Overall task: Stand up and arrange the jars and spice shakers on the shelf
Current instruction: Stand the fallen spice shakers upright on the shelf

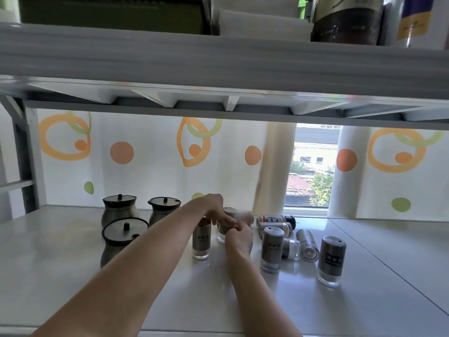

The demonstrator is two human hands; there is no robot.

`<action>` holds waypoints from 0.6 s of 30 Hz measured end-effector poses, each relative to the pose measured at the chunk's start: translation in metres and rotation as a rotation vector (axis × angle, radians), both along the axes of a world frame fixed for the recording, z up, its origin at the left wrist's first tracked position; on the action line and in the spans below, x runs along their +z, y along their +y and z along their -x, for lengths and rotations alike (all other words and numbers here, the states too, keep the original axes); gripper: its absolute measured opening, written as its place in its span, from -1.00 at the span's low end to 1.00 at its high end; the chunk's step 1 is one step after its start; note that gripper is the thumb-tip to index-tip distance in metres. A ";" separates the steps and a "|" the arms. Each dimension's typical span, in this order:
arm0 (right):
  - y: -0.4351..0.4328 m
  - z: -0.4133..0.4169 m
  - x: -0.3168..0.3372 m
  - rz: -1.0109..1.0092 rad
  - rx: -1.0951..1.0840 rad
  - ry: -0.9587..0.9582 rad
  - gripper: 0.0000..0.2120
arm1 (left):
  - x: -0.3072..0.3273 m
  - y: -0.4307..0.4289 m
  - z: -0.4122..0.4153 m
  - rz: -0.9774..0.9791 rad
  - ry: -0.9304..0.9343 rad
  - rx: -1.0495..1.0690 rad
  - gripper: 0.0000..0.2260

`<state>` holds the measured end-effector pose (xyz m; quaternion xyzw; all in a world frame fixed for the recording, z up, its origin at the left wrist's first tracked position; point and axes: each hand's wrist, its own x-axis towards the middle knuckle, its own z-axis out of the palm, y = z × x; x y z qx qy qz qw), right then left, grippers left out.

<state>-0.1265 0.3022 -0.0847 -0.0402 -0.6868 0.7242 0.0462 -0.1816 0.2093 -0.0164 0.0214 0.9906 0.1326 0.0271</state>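
Three steel jars with black lids stand at the left of the white shelf (364, 312): two at the back (119, 209) (163, 210) and one in front (122, 239). My left hand (213, 210) and my right hand (239, 240) both hold an upright shaker with a metal cap (228, 223) in the middle. Another shaker (201, 240) stands just left of it. Two more shakers stand at the right (272, 249) (331, 260). Several shakers lie on their sides behind these (307, 244) (277, 226) (279, 218).
An upper shelf (218, 59) loaded with boxes and a dark bottle hangs close overhead. A curtain with orange and green circles (145, 154) hangs behind, with a window gap (311, 166) at the right. A grey frame post (24, 154) stands at the left.
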 end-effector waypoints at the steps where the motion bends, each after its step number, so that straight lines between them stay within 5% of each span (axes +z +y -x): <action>1: 0.000 0.000 0.000 0.000 0.003 0.001 -0.51 | 0.000 -0.001 0.001 -0.001 0.007 0.009 -0.63; 8: -0.007 -0.008 0.002 0.007 0.024 0.104 -0.42 | -0.001 -0.005 -0.004 0.051 0.124 0.065 -0.60; 12: -0.007 -0.022 0.011 -0.025 0.053 0.138 -0.32 | 0.023 -0.008 -0.021 -0.031 0.221 0.064 -0.42; 18: 0.015 -0.026 0.070 -0.152 0.101 0.324 -0.42 | 0.051 0.018 -0.041 -0.418 0.374 0.065 -0.39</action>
